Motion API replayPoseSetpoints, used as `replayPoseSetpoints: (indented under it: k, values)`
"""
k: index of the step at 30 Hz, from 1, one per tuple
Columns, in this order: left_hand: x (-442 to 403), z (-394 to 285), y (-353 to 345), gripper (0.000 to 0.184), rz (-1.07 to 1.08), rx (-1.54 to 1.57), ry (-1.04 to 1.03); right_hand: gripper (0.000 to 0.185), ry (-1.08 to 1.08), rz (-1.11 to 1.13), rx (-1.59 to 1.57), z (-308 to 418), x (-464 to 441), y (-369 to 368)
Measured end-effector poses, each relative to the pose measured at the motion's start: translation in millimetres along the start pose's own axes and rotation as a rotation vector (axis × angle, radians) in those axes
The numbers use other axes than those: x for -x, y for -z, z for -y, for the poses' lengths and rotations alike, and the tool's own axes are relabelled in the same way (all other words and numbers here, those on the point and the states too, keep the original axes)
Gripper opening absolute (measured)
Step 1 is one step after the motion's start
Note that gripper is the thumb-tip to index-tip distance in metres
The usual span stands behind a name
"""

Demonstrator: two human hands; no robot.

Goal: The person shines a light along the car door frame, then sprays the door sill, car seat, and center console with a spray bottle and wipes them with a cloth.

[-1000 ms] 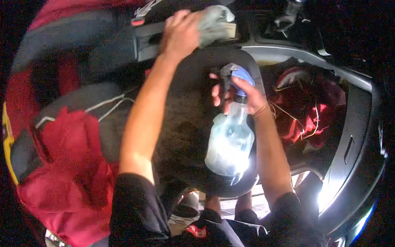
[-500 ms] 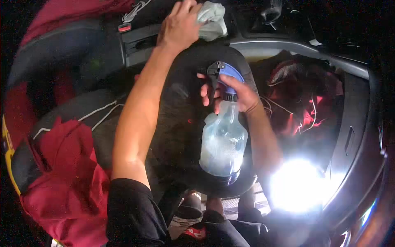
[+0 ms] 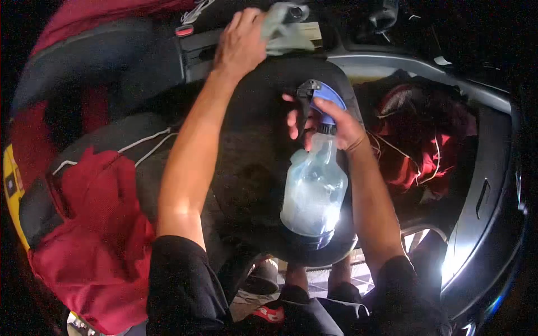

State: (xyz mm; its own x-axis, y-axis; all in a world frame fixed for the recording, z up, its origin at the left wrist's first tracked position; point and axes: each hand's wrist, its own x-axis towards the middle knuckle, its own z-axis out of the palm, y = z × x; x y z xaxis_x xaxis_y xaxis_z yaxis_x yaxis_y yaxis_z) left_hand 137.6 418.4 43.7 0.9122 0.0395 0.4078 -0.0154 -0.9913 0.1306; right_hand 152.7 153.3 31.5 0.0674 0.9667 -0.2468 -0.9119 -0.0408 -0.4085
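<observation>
At the top of the view my left hand [image 3: 242, 40] is closed on a pale grey-green cloth [image 3: 287, 35], which is blurred and hangs off to its right. The cloth is over the black centre part of a car interior. Lower and to the right, my right hand [image 3: 342, 126] grips the neck and trigger head of a clear spray bottle [image 3: 315, 193] with a blue and black sprayer [image 3: 325, 96]. Cloudy, pale liquid shows inside the bottle. It stands nearly upright in front of the dark car seat [image 3: 246, 162], its nozzle facing left.
Dark red fabric with a white cord [image 3: 106, 224] drapes over the seat at left. More red fabric with cords [image 3: 414, 162] lies in the right footwell. A red buckle [image 3: 184, 31] sits at the top left. The grey door sill [image 3: 476, 196] runs down the right side.
The cloth and my left hand have shifted slightly, uncovering a pale label beside it. The view has moved a little, and the bright lamp glare at the lower right has gone.
</observation>
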Motion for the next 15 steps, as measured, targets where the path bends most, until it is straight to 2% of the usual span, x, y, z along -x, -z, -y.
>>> replayPoseSetpoints:
  k: [3,6,8,12,14,15]
  values:
    - [12,8,3,0.034,0.047,-0.029,0.06,0.056,0.012,0.016,0.021,5,4,4]
    - [-13,-11,2,0.033,-0.023,0.022,0.012,0.056,0.008,0.021,0.037,3,3,5]
    - [-49,-34,-19,0.033,-0.157,0.066,-0.047,0.055,-0.001,0.022,0.021,1,1,4]
    - [-38,-33,-10,0.037,-0.151,0.049,-0.08,0.053,0.008,0.012,0.005,3,3,3]
    - [-2,3,12,0.035,-0.032,-0.066,0.015,0.052,0.008,-0.002,0.029,5,4,2]
    - [16,21,37,0.037,0.065,0.039,0.169,0.052,0.026,-0.004,0.017,6,4,1]
